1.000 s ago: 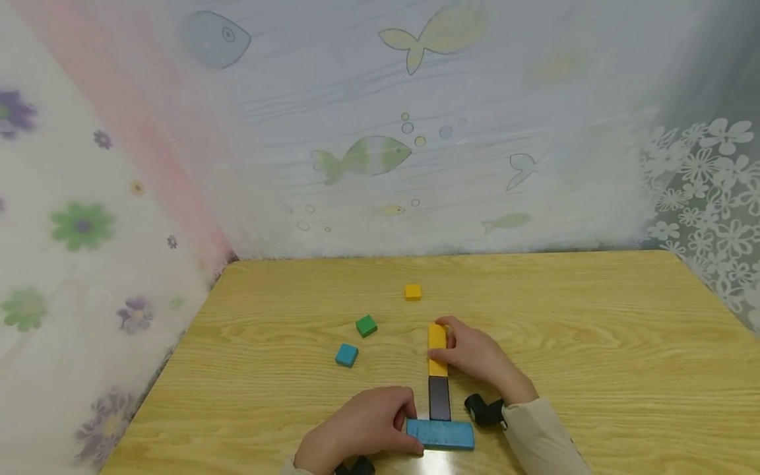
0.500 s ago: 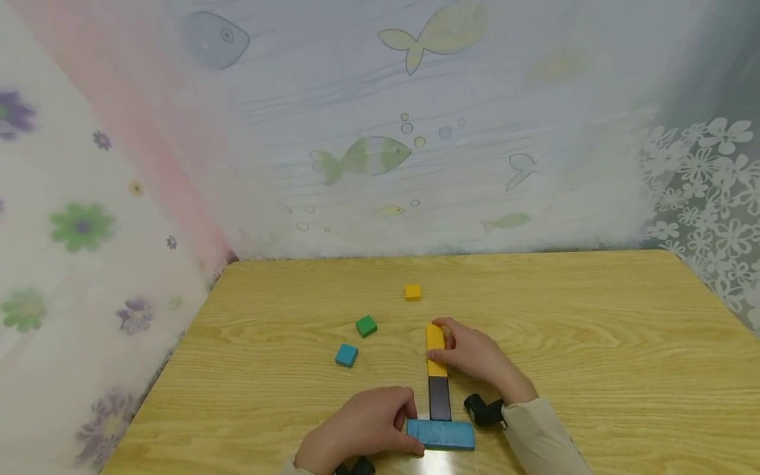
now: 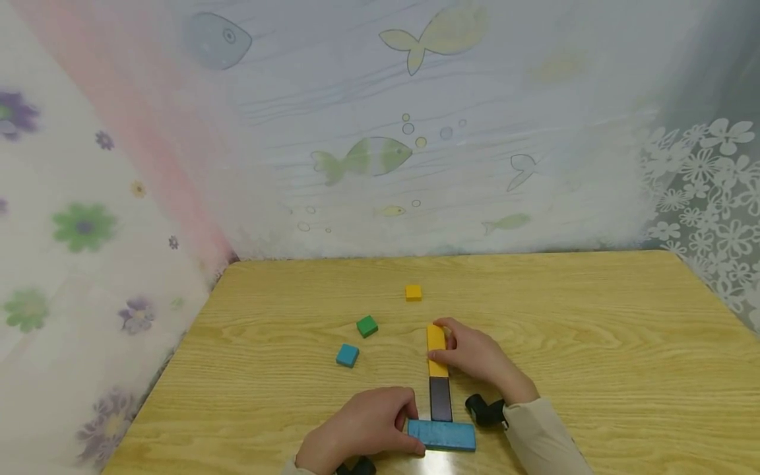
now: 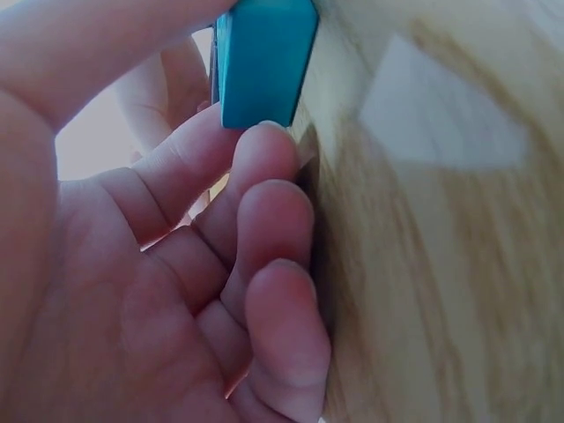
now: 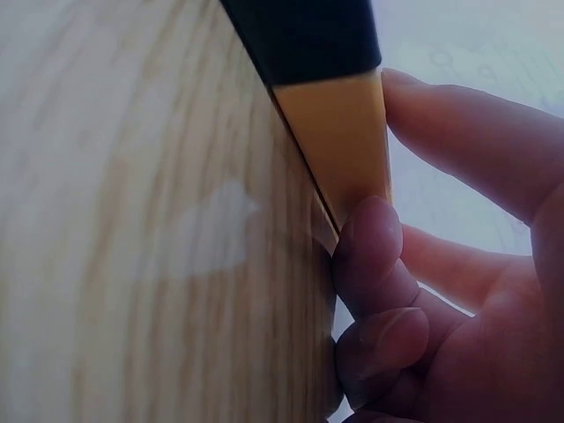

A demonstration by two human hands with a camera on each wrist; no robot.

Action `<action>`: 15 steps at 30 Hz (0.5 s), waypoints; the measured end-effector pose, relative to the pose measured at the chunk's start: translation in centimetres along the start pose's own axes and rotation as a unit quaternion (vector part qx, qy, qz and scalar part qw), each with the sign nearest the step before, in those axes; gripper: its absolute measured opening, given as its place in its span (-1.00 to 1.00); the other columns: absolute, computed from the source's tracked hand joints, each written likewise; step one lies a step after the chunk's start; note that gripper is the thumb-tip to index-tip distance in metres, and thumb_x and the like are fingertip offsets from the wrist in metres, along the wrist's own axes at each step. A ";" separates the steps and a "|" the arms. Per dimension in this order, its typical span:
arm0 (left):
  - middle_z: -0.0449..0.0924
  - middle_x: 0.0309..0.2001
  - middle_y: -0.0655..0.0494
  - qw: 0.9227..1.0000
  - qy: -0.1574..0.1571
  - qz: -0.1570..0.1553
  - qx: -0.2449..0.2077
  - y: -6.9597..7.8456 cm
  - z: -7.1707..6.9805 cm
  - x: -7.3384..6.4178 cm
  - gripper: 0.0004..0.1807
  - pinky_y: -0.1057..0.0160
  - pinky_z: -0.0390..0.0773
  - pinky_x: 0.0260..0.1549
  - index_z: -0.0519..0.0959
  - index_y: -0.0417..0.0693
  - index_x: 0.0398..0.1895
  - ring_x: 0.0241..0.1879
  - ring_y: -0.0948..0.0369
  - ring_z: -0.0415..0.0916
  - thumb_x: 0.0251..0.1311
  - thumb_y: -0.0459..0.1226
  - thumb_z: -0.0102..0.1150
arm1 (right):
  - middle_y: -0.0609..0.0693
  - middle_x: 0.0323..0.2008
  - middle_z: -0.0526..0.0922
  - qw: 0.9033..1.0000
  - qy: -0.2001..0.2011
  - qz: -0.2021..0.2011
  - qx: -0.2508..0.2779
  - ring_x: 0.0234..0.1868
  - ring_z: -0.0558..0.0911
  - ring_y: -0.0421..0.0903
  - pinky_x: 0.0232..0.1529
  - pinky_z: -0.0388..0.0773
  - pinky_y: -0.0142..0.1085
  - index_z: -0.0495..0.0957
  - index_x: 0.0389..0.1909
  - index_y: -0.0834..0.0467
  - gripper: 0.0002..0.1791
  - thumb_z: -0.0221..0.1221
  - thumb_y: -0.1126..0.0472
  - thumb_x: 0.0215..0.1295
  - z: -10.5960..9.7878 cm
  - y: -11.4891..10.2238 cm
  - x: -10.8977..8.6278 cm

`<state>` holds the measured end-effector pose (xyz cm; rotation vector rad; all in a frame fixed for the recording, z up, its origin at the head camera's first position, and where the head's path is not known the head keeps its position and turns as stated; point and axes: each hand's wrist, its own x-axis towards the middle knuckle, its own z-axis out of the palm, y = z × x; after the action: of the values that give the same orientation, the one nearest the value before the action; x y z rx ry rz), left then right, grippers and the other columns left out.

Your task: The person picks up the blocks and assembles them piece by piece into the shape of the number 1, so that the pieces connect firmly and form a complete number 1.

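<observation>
A long blue block (image 3: 442,436) lies crosswise near the front of the table. My left hand (image 3: 369,421) pinches its left end between thumb and forefinger; the left wrist view shows the blue block (image 4: 264,66) there, the other fingers curled below. From the blue block's back edge a dark block (image 3: 441,400) runs away from me, lined up with a long yellow block (image 3: 436,338). My right hand (image 3: 477,355) holds that yellow block from the right, fingers at its far end and thumb across its top. In the right wrist view the yellow block (image 5: 339,132) meets the dark block (image 5: 313,40).
Small loose blocks lie further back and left on the wooden table (image 3: 267,369): a yellow one (image 3: 413,293), a green one (image 3: 367,326) and a blue one (image 3: 347,355). A wall (image 3: 356,86) painted with fish stands behind the table.
The far end of the long yellow block has shifted very slightly left in my right hand. My left hand and the other blocks stay in place.
</observation>
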<state>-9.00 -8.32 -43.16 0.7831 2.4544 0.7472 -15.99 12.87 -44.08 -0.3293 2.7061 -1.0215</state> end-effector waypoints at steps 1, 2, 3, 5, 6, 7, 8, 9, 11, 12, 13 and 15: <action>0.35 -0.61 0.38 1.000 0.001 0.001 0.002 0.0 0.0 0.0 -0.66 0.41 0.29 -0.66 0.42 0.22 -0.40 -0.65 0.42 0.26 -0.15 0.11 0.28 | -0.11 -0.58 0.42 1.000 0.000 0.000 0.000 -0.62 0.36 -0.16 -0.58 0.23 -0.31 0.33 0.14 0.03 -0.34 0.24 -0.10 0.02 0.0 0.0 0.0; 0.35 -0.61 0.38 1.000 0.003 0.001 0.005 0.0 0.0 0.0 -0.66 0.41 0.29 -0.66 0.42 0.23 -0.40 -0.65 0.42 0.26 -0.15 0.11 0.28 | -0.11 -0.58 0.42 1.000 0.000 -0.001 0.001 -0.62 0.36 -0.15 -0.58 0.24 -0.31 0.32 0.14 0.03 -0.34 0.24 -0.10 0.02 0.0 0.0 0.0; 0.35 -0.61 0.38 1.000 0.004 0.002 0.006 0.0 0.0 0.0 -0.66 0.41 0.29 -0.66 0.42 0.23 -0.40 -0.65 0.42 0.26 -0.15 0.11 0.28 | -0.11 -0.58 0.42 1.000 0.000 -0.001 0.002 -0.62 0.36 -0.15 -0.58 0.23 -0.31 0.32 0.15 0.03 -0.34 0.24 -0.10 0.02 -0.1 0.0 0.1; 0.34 -0.61 0.38 1.000 0.006 0.003 0.008 0.0 -0.1 0.1 -0.66 0.41 0.29 -0.65 0.42 0.23 -0.40 -0.64 0.42 0.26 -0.15 0.12 0.28 | -0.11 -0.59 0.42 1.000 0.000 -0.002 0.002 -0.62 0.36 -0.15 -0.58 0.23 -0.30 0.32 0.15 0.03 -0.35 0.24 -0.09 0.02 -0.1 0.0 0.1; 0.34 -0.61 0.38 1.000 0.006 0.003 0.009 0.0 0.0 0.1 -0.66 0.41 0.29 -0.65 0.42 0.23 -0.40 -0.64 0.42 0.26 -0.15 0.12 0.28 | -0.11 -0.59 0.42 1.000 0.000 -0.002 0.002 -0.62 0.36 -0.15 -0.58 0.23 -0.30 0.32 0.15 0.03 -0.35 0.23 -0.09 0.03 -0.1 0.0 0.1; 0.34 -0.61 0.38 1.000 0.006 0.003 0.010 0.0 0.0 0.1 -0.66 0.41 0.28 -0.65 0.42 0.23 -0.40 -0.64 0.42 0.26 -0.15 0.12 0.28 | -0.11 -0.59 0.42 1.000 -0.001 -0.002 0.001 -0.62 0.36 -0.15 -0.58 0.23 -0.30 0.32 0.15 0.03 -0.34 0.23 -0.10 0.03 -0.1 0.0 0.1; 0.34 -0.61 0.38 1.000 0.006 0.004 0.010 0.0 0.0 0.0 -0.66 0.41 0.28 -0.65 0.42 0.23 -0.40 -0.64 0.43 0.26 -0.15 0.12 0.28 | -0.11 -0.59 0.42 1.000 -0.002 -0.001 0.002 -0.62 0.36 -0.15 -0.58 0.23 -0.31 0.31 0.16 0.03 -0.34 0.23 -0.10 0.03 -0.1 0.0 0.1; 0.34 -0.61 0.39 1.000 0.006 0.004 0.009 0.0 0.0 0.0 -0.66 0.42 0.28 -0.65 0.42 0.23 -0.40 -0.64 0.43 0.26 -0.15 0.12 0.28 | -0.11 -0.59 0.42 1.000 -0.003 -0.001 0.001 -0.62 0.36 -0.15 -0.58 0.23 -0.31 0.31 0.16 0.03 -0.34 0.23 -0.10 0.03 0.0 0.0 0.1; 0.34 -0.61 0.39 1.000 0.007 0.006 0.008 -0.1 0.1 0.0 -0.66 0.42 0.28 -0.66 0.42 0.23 -0.40 -0.65 0.43 0.25 -0.15 0.11 0.28 | -0.11 -0.58 0.42 1.000 -0.004 0.000 0.001 -0.62 0.36 -0.15 -0.59 0.23 -0.31 0.31 0.16 0.03 -0.34 0.22 -0.10 0.04 0.0 0.0 0.1; 0.34 -0.61 0.39 1.000 0.007 0.007 0.008 -0.1 0.1 -0.1 -0.66 0.42 0.28 -0.66 0.42 0.23 -0.40 -0.65 0.43 0.25 -0.15 0.11 0.28 | -0.11 -0.58 0.42 1.000 -0.003 0.000 0.002 -0.62 0.36 -0.15 -0.59 0.23 -0.31 0.31 0.16 0.03 -0.34 0.22 -0.10 0.04 0.0 0.0 0.1; 0.34 -0.61 0.39 1.000 0.007 0.008 0.008 -0.1 0.1 -0.1 -0.66 0.42 0.28 -0.66 0.42 0.23 -0.40 -0.65 0.43 0.25 -0.15 0.11 0.28 | -0.11 -0.58 0.42 1.000 -0.003 0.000 0.001 -0.63 0.36 -0.15 -0.59 0.23 -0.31 0.31 0.17 0.03 -0.35 0.21 -0.10 0.05 0.0 0.0 0.0; 0.34 -0.61 0.39 1.000 0.008 0.010 0.008 -0.1 0.1 -0.1 -0.66 0.42 0.29 -0.66 0.42 0.23 -0.40 -0.65 0.43 0.26 -0.15 0.12 0.28 | -0.11 -0.58 0.42 1.000 0.001 0.000 0.001 -0.62 0.36 -0.15 -0.58 0.24 -0.31 0.31 0.16 0.04 -0.35 0.21 -0.10 0.05 0.0 -0.1 0.0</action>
<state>-8.90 -8.37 -43.28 0.8108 2.4737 0.7444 -15.94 12.82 -44.06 -0.3294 2.7060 -1.0263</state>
